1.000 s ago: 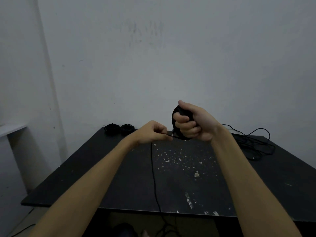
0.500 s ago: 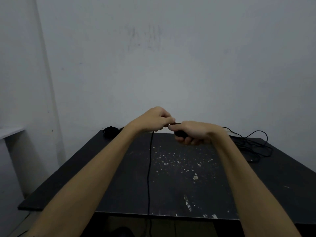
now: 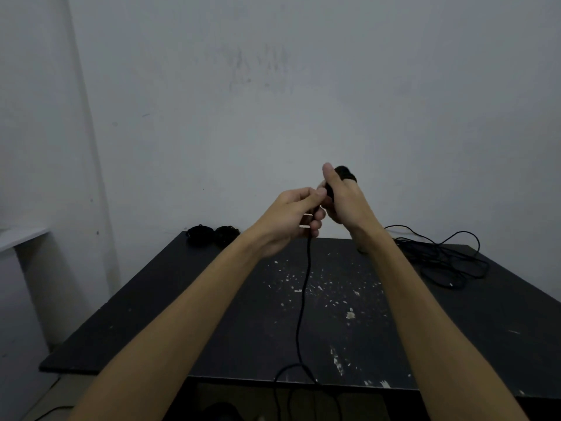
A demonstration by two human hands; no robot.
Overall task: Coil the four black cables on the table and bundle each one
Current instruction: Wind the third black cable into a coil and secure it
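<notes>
Both hands are raised above the black table. My right hand grips a small black coil of cable, thumb up along it. Just left of it, my left hand pinches the loose strand of the same cable, which hangs down across the table and loops over the front edge. Two coiled black bundles lie at the table's far left corner. A loose tangled black cable lies at the far right.
A grey wall stands right behind the table. White flecks and scuffs mark the tabletop's middle. A pale ledge sticks out at the left. Cable slack hangs under the front edge toward the floor.
Both hands rose from near table level to higher in front of the wall. The right hand turned the coil upright again. The hanging strand shifted and now loops at the front edge.
</notes>
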